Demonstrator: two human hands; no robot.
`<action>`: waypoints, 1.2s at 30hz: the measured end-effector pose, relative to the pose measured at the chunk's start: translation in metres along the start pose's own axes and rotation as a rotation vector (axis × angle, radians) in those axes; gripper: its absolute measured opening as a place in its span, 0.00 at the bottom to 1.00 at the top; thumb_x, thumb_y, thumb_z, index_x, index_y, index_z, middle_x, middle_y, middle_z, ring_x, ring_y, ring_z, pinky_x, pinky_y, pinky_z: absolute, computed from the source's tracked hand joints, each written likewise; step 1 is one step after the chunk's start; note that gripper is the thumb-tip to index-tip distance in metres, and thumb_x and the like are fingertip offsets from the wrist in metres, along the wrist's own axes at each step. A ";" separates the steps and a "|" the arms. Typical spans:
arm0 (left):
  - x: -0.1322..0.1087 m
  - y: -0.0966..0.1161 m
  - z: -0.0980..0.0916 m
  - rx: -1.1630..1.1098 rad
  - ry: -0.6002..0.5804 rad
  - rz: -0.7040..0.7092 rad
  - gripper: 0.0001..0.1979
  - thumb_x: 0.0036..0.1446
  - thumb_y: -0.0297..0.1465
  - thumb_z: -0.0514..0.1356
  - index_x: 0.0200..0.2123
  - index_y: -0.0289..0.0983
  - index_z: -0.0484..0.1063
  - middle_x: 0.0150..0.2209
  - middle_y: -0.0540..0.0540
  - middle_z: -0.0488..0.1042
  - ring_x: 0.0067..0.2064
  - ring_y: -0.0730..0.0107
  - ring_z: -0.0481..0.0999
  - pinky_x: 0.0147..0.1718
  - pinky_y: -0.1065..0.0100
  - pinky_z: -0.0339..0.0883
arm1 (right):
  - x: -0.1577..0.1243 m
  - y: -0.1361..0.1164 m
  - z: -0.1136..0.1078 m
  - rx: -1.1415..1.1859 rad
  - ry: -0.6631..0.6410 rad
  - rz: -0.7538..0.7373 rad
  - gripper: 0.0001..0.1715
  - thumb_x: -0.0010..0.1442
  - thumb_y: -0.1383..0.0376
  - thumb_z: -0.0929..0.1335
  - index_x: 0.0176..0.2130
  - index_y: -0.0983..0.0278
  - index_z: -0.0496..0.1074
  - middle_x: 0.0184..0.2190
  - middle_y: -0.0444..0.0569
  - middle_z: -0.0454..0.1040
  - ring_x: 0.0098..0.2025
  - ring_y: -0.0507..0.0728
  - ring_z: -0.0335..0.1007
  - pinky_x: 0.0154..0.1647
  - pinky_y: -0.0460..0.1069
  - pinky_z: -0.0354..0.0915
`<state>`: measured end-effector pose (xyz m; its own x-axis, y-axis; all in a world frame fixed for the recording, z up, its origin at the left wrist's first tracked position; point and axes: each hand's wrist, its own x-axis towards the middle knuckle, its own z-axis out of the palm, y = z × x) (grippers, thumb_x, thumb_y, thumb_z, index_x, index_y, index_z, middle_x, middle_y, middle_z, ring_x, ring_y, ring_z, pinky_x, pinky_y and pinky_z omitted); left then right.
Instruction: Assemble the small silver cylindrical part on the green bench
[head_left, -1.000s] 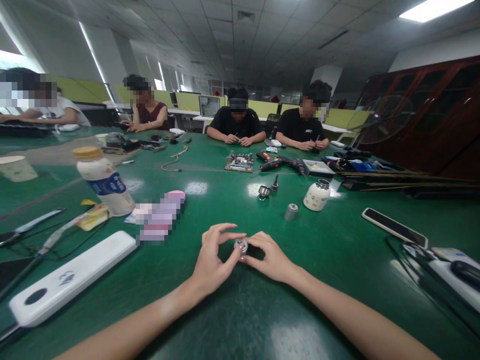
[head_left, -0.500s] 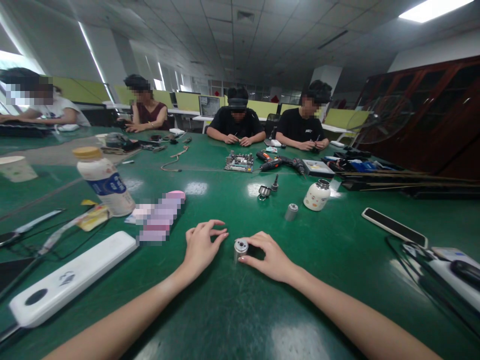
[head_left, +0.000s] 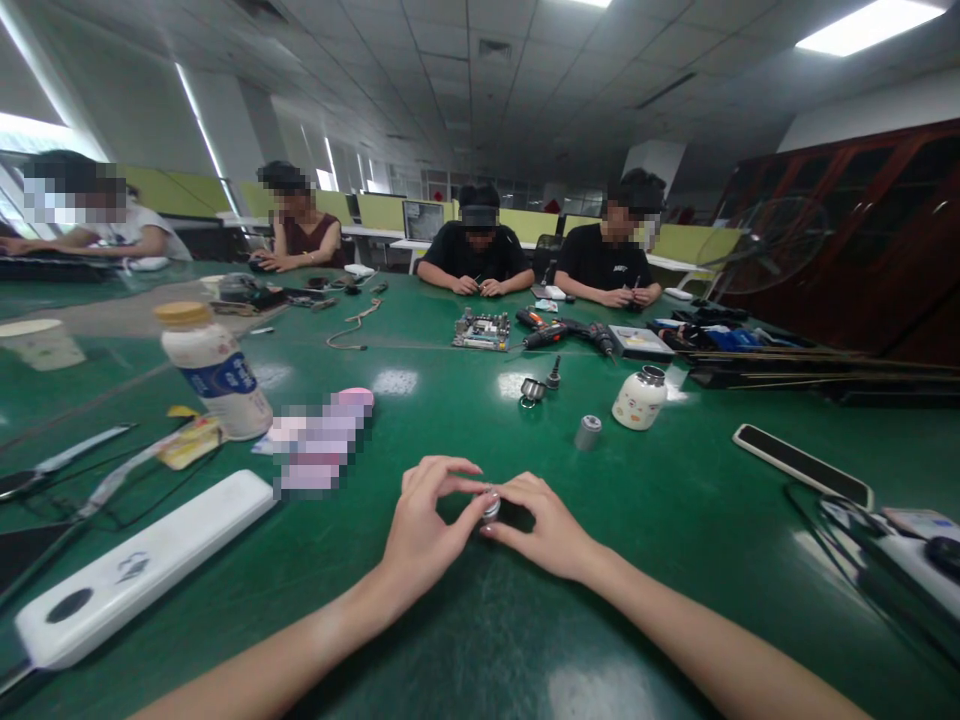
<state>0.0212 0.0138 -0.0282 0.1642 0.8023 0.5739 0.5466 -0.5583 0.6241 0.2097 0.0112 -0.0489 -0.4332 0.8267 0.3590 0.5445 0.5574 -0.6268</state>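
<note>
Just in front of me, a small silver metal cylinder [head_left: 491,508] is pinched between both hands. The thumb and fingertips of my left hand [head_left: 431,515] close on its left side and top. On its right side, the thumb and index finger of my right hand [head_left: 541,525] grip it. My fingers cover much of the cylinder, and I cannot tell whether its base touches the table. A similar metal cylinder [head_left: 589,432] stands farther off to the right. Beyond it lie a ring-shaped metal part [head_left: 532,391] and a dark pointed tool bit [head_left: 553,373].
The green table [head_left: 420,420] holds a white power strip [head_left: 142,570], a bottle [head_left: 217,375], a white jar [head_left: 640,399] and a phone [head_left: 802,466]. A circuit board [head_left: 481,330] and power drills [head_left: 562,333] lie farther back. Several people sit across the table.
My left hand has moved right and closed onto the metal cylinder, which my right hand was holding alone. The view has shifted slightly.
</note>
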 end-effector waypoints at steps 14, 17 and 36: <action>-0.001 0.003 0.001 -0.027 -0.040 -0.014 0.05 0.55 0.35 0.63 0.35 0.41 0.74 0.46 0.45 0.77 0.46 0.60 0.74 0.49 0.57 0.63 | 0.001 0.002 0.000 0.028 -0.002 -0.001 0.18 0.60 0.54 0.71 0.48 0.56 0.74 0.42 0.47 0.78 0.44 0.58 0.69 0.47 0.54 0.62; 0.005 -0.003 -0.001 -0.075 0.057 -0.054 0.08 0.56 0.36 0.63 0.38 0.41 0.73 0.43 0.45 0.78 0.46 0.60 0.75 0.49 0.58 0.63 | 0.000 0.002 0.000 0.017 -0.002 0.007 0.19 0.59 0.53 0.71 0.48 0.57 0.74 0.42 0.48 0.78 0.44 0.58 0.69 0.48 0.54 0.62; 0.013 0.006 -0.012 -0.014 -0.090 0.047 0.10 0.53 0.33 0.66 0.40 0.42 0.73 0.37 0.50 0.81 0.45 0.60 0.75 0.47 0.59 0.60 | 0.000 0.001 0.000 0.025 0.006 -0.014 0.19 0.59 0.53 0.71 0.48 0.57 0.74 0.41 0.48 0.78 0.43 0.58 0.69 0.46 0.53 0.62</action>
<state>0.0163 0.0181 -0.0109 0.2629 0.7906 0.5530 0.5252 -0.5981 0.6053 0.2099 0.0119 -0.0491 -0.4365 0.8193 0.3719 0.5198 0.5670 -0.6390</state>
